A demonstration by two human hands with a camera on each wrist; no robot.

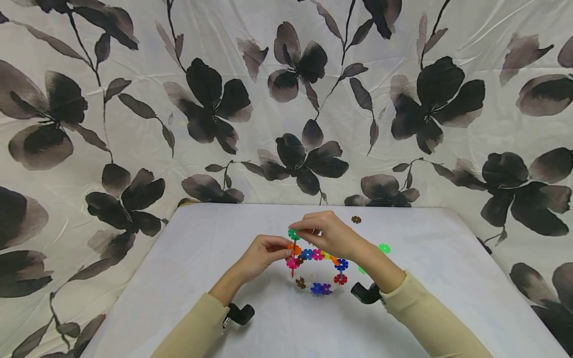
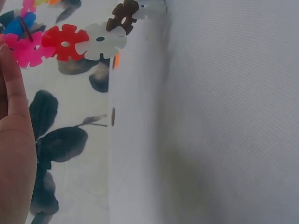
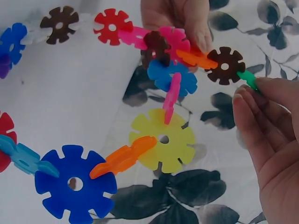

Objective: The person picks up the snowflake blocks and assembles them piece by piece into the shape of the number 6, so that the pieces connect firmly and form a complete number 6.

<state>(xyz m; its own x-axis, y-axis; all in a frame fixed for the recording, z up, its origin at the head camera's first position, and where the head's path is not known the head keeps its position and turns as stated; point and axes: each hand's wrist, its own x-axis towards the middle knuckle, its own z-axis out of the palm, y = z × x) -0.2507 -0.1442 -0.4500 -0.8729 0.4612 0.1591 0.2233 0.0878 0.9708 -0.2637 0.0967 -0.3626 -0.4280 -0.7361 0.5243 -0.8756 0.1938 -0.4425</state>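
A ring of interlocking snowflake discs in many colours stands between the hands, with a blue disc [image 3: 51, 186], a yellow disc [image 3: 173, 151] and a red disc [image 2: 65, 35] among its links. From its upper left part a short branch sticks out: an orange disc [image 3: 191, 58], then a brown disc [image 3: 215, 70]. My right hand [image 1: 331, 233] pinches a green disc [image 1: 293, 234] by its edge; this disc meets the brown one's slotted rim. Thumb and fingers of my left hand [image 1: 264, 256] grip the branch near the orange disc. The left wrist view shows only part of that hand [image 2: 16, 126].
A loose brown disc [image 1: 356, 219] lies near the back of the white table [image 1: 179, 298]. Green discs [image 1: 384, 248] lie to the right, one partly behind the right forearm. Floral cloth [image 1: 286, 114] hangs behind the table.
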